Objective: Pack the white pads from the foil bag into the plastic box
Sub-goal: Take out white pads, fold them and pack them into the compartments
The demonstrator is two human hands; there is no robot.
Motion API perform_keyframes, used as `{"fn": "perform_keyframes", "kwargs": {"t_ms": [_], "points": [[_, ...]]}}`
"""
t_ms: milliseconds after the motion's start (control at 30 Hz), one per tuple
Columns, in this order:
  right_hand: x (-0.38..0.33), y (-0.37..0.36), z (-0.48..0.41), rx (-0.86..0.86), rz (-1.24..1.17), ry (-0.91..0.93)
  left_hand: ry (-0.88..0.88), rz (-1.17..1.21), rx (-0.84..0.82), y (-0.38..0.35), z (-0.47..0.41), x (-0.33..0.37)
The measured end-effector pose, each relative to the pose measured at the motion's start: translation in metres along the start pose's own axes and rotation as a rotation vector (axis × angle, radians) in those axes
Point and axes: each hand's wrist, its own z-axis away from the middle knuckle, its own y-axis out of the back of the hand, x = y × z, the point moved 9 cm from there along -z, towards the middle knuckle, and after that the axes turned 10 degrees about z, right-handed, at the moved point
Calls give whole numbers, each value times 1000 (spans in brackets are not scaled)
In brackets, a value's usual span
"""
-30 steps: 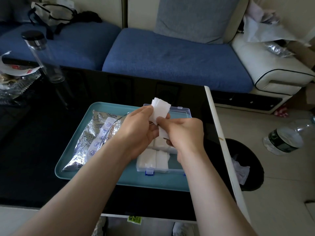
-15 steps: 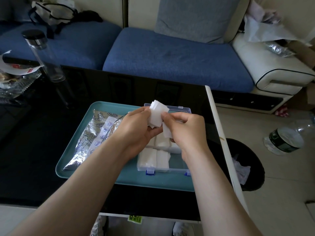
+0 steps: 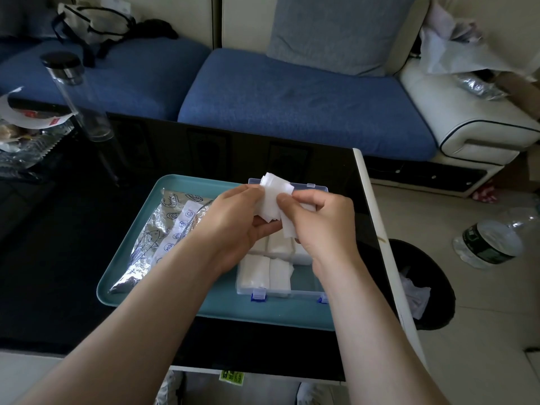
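Both hands, left hand (image 3: pixel 233 226) and right hand (image 3: pixel 318 229), pinch a bundle of white pads (image 3: pixel 274 194) just above the plastic box (image 3: pixel 280 292). The right thumb has climbed onto the bundle since a second ago, probably peeling off the next batch for the box's bare corner. Beside the box on the tray (image 3: pixel 131 282), the foil bag (image 3: pixel 152 238) shows fish drawings but no readable words.

Both bare forearms reach in from the bottom edge and converge, wrists near each other. The left hand (image 3: pixel 233 226) lies palm inward, fingers curled under a small stack of pads (image 3: pixel 274 190), thumb on top. The right hand (image 3: pixel 321 226), back up, pinches the pads between thumb and forefinger, other fingers curled.
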Motion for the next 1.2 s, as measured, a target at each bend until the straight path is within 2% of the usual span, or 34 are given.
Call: {"fn": "perform_keyframes", "kwargs": {"t_ms": [167,300,467,567,667,867,1033,1200], "points": [[-4,2,0,-5,-9,46,11,-106,-62,-6,2,1],[-17,4,-1,-1,92,170,-16,-207,-144,-11,2,1],[-22,2,0,-57,85,223,-97,-280,-2,5,-6,6],[-17,6,-3,-58,5,171,-96,-258,19,8,-6,9],[-12,6,-4,-64,-78,94,-19,-219,-7,5,-4,1],[-21,14,-1,26,-92,148,162,-133,-161,-13,4,-18],[-27,13,2,68,-3,233,123,-208,-239,-22,4,-21],[-37,16,5,131,193,361,111,-216,-149,-10,-3,-18]]}}
